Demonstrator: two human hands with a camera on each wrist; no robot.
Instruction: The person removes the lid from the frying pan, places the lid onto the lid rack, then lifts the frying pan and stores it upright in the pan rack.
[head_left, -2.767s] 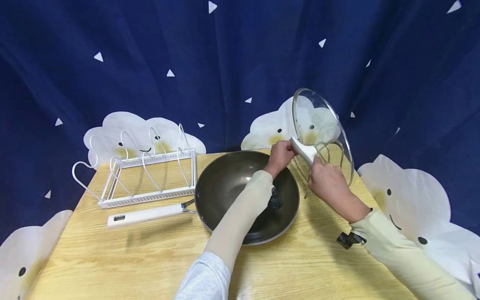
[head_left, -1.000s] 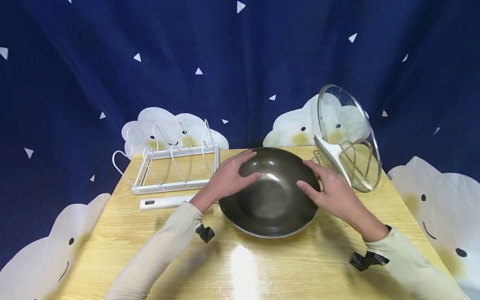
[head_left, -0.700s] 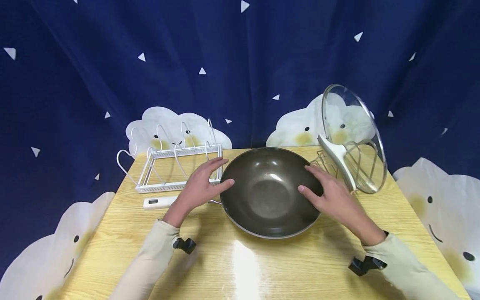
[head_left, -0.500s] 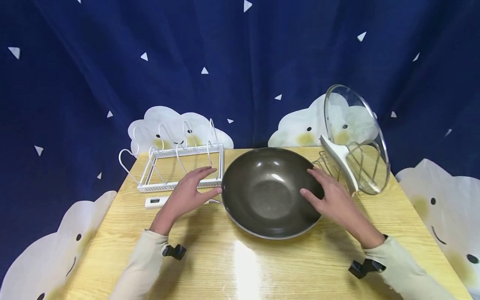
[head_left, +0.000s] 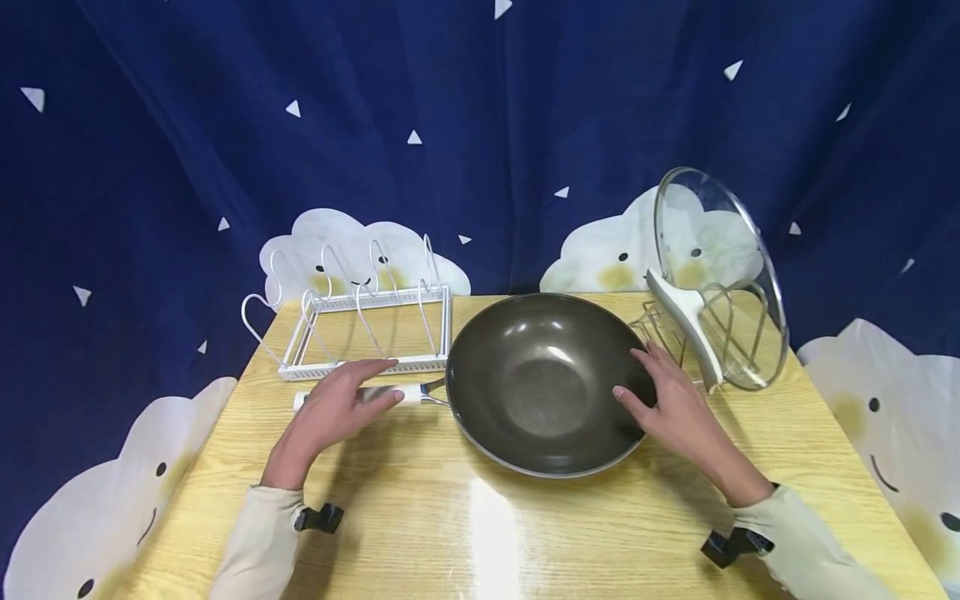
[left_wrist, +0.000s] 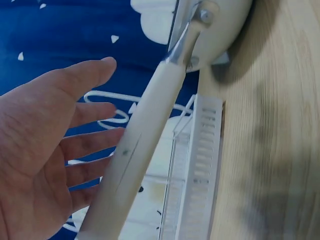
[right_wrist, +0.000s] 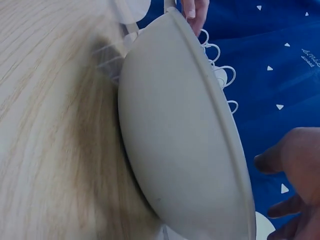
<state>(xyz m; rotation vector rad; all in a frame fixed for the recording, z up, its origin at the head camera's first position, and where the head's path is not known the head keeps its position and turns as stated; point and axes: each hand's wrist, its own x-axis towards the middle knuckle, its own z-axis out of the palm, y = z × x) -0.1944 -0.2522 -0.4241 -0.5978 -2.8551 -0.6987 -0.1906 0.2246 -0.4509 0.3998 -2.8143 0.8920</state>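
A dark wok [head_left: 547, 392] with a pale outer side [right_wrist: 175, 130] sits mid-table, its white handle [head_left: 408, 394] pointing left. Over that handle hovers my left hand [head_left: 326, 417], thumb and fingers spread. In the left wrist view the hand [left_wrist: 40, 145] has its palm turned to the handle [left_wrist: 135, 150], with fingertips right beside it. My right hand [head_left: 678, 417] is at the wok's right rim with its fingers loosely extended. The right wrist view has this hand [right_wrist: 300, 170] apart from the rim, holding nothing.
A white wire rack [head_left: 420, 364] stands behind the wok handle at the left. At the right back, a glass lid [head_left: 772, 292] with a white grip [head_left: 682, 317] leans upright in a metal wire rack [head_left: 652, 325]. A blue curtain [head_left: 480, 100] hangs behind the wooden table [head_left: 420, 517].
Both hands left the lid, which now leans in its rack, and came to the wok. The left hand then slid left from the rim to over the handle; the right stayed by the rim.
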